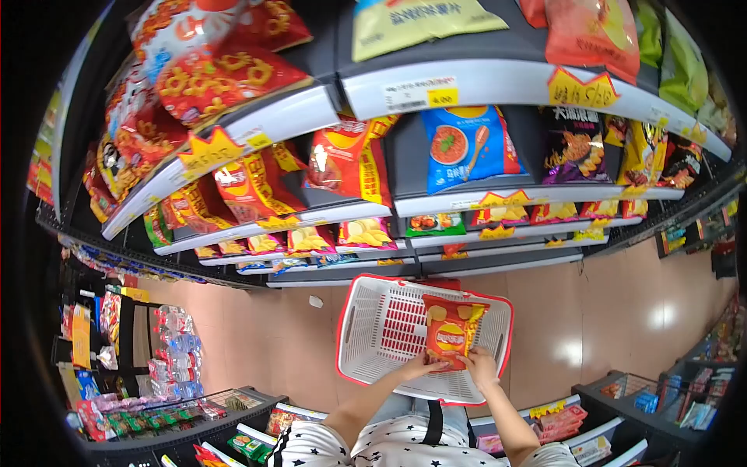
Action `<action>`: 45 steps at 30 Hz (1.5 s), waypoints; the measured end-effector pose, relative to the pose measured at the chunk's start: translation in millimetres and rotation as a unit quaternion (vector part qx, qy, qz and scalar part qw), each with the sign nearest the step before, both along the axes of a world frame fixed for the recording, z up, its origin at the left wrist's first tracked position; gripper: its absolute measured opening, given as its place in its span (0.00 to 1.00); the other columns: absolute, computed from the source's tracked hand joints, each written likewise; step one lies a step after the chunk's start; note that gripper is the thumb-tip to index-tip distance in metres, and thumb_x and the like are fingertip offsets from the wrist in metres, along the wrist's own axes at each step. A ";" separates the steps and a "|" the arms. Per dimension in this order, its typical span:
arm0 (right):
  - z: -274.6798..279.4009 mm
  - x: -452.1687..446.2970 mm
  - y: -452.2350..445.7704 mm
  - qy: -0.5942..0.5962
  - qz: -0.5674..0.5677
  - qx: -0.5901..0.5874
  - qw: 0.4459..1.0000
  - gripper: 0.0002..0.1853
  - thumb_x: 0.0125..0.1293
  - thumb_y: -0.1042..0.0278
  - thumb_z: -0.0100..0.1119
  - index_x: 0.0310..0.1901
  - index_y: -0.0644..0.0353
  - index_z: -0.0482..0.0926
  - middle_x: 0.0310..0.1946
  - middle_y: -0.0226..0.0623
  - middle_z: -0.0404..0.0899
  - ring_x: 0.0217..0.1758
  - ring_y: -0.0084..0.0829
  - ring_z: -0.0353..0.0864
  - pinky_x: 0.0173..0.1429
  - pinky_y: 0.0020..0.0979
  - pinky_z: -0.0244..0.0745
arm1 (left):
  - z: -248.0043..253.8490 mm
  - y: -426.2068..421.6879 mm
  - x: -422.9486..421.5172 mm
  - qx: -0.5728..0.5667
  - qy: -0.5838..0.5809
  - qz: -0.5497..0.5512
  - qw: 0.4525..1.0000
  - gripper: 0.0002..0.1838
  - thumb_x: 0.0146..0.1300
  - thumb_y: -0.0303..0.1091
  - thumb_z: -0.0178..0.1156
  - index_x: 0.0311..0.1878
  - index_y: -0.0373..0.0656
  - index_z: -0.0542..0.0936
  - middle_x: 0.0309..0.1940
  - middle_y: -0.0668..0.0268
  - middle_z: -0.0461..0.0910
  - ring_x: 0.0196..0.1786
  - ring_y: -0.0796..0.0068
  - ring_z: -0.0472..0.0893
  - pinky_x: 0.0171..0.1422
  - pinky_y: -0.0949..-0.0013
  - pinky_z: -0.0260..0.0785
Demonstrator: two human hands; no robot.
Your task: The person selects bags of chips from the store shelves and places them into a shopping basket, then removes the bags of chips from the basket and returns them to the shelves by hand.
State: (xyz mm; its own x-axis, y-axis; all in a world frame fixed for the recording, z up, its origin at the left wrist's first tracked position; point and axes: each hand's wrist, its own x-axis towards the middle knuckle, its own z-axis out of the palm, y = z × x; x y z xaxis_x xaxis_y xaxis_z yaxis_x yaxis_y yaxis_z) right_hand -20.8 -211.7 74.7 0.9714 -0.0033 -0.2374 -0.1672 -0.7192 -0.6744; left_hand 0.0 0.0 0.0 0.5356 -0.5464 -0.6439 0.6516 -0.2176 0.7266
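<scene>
A red bag of chips (449,327) with a yellow strip down its right side is held upright over the shopping basket. My left hand (422,365) pinches its lower left corner. At the lower right, the fingers of my right hand (479,364) are closed on the same bag. The white shopping basket (366,331) has a red rim and slotted walls. It lies below and around the bag, close in front of my body. Whether the basket touches the floor cannot be made out.
Curved snack shelves (467,201) rise ahead, with a blue chip bag (467,148) and red chip bags (350,159). Bottled drinks (175,354) stand at the left. Low shelves with packets (560,420) are close behind me. A white scrap (315,301) lies on the tiled floor.
</scene>
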 end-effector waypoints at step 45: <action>227.9 238.7 154.9 -0.445 -0.040 0.042 0.894 0.27 0.61 0.64 0.56 0.60 0.63 0.62 0.56 0.49 0.65 0.60 0.46 0.63 0.62 0.38 0.60 | 221.1 65.2 106.6 0.215 -0.617 0.128 0.746 0.35 0.60 0.36 0.54 0.64 0.29 0.52 0.65 0.40 0.49 0.69 0.43 0.47 0.71 0.51 0.41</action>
State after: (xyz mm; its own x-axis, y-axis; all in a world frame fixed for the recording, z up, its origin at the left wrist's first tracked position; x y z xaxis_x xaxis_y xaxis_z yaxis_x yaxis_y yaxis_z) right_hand 217.9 -56.8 302.6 0.7733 -0.0998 0.6262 0.4138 -0.6689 -0.6175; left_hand 106.6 65.2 221.1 0.9165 -0.2104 0.3401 -0.3966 -0.5872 0.7056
